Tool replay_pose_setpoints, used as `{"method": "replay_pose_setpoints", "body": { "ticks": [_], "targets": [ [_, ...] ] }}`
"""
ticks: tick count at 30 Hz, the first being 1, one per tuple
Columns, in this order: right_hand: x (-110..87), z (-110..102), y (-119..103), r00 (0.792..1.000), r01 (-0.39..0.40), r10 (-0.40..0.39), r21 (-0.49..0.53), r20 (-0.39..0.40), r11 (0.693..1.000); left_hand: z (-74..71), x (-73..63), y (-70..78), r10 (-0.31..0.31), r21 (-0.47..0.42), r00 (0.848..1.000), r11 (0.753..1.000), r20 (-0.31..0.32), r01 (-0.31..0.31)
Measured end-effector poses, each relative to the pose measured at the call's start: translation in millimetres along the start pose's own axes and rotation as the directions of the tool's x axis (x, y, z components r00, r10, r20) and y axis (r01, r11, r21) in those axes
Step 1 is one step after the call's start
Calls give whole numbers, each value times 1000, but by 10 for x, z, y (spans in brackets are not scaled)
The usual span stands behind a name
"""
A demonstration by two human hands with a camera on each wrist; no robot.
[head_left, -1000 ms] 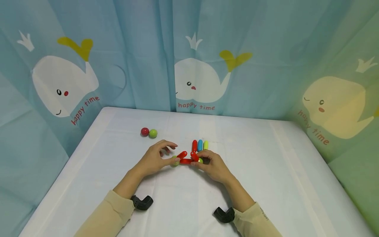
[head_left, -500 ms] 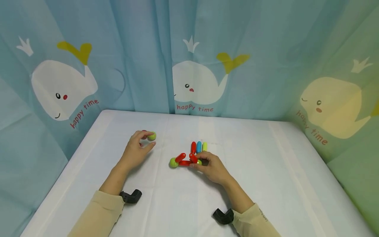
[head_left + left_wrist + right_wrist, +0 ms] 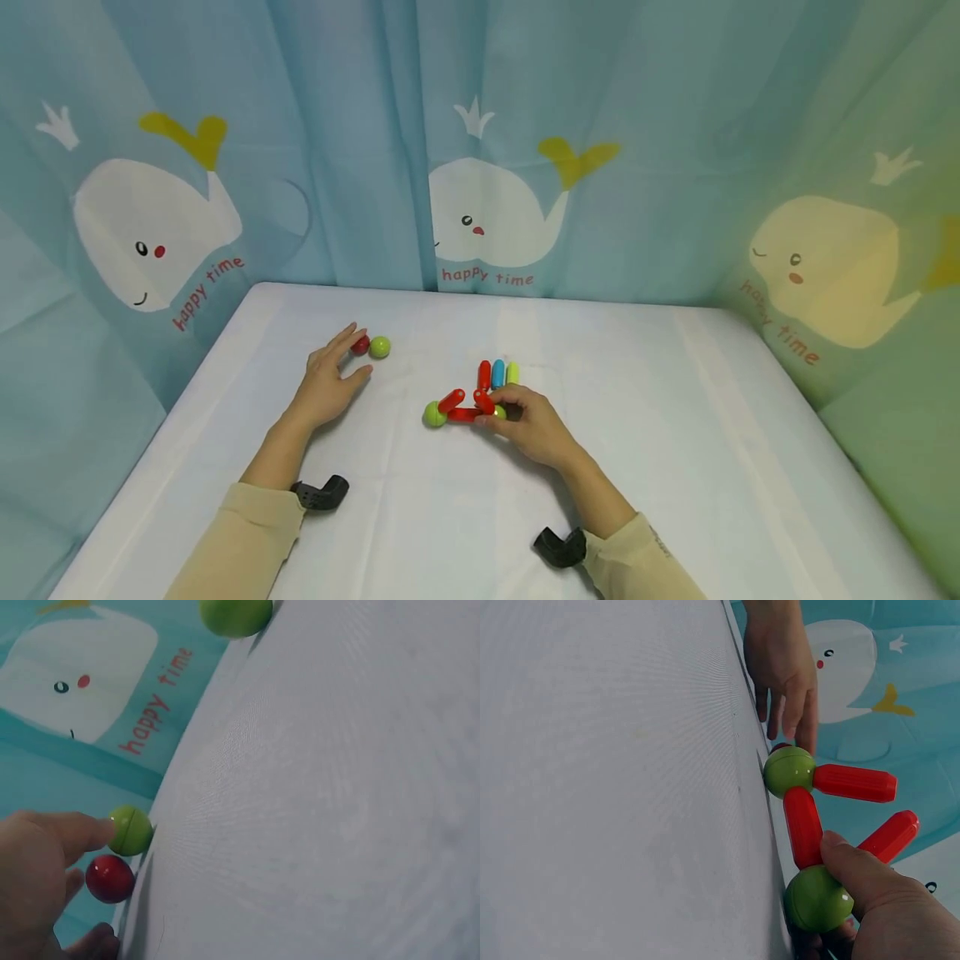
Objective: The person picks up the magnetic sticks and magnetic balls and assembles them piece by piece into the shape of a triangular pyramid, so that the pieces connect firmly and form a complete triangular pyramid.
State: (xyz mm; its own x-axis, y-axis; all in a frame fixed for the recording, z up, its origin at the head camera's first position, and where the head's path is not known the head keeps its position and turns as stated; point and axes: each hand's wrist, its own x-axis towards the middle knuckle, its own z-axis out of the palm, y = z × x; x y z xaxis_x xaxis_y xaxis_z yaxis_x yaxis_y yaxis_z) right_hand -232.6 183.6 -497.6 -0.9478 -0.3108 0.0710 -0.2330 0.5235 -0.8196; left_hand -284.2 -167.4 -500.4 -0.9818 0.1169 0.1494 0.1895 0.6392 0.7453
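Note:
My left hand reaches out with fingers spread beside a loose red ball, its fingertips close over it. Whether they touch is not clear. A loose green ball sits just right of the red one. My right hand holds the right end of a ball-and-rod toy, with the thumb along its red rod by the near green ball. At the toy's other end is another green ball. A further red rod sticks out from each ball. The right fingers are partly hidden.
Behind the toy, a red rod, a blue rod and a yellow-green rod stand in a row on the white table. A blue curtain with whale prints hangs along the table's back edge.
My left hand has left the toy's left green ball and moved left and away to the loose balls, now over the red one. My right hand keeps its hold on the toy.

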Motion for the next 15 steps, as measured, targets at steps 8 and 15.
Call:
{"method": "replay_pose_setpoints", "body": {
  "ticks": [8, 15],
  "targets": [
    [6, 13, 10, 1000, -4, 4, -7, -4, 1000, -4, -3, -41, -19, -22, 1000, 1000, -12, 19],
    [29, 20, 10, 1000, 1, -1, -3, -6, 1000, -32, 14, -26, -19, -48, 996, 999, -87, 15]
  ]
}}
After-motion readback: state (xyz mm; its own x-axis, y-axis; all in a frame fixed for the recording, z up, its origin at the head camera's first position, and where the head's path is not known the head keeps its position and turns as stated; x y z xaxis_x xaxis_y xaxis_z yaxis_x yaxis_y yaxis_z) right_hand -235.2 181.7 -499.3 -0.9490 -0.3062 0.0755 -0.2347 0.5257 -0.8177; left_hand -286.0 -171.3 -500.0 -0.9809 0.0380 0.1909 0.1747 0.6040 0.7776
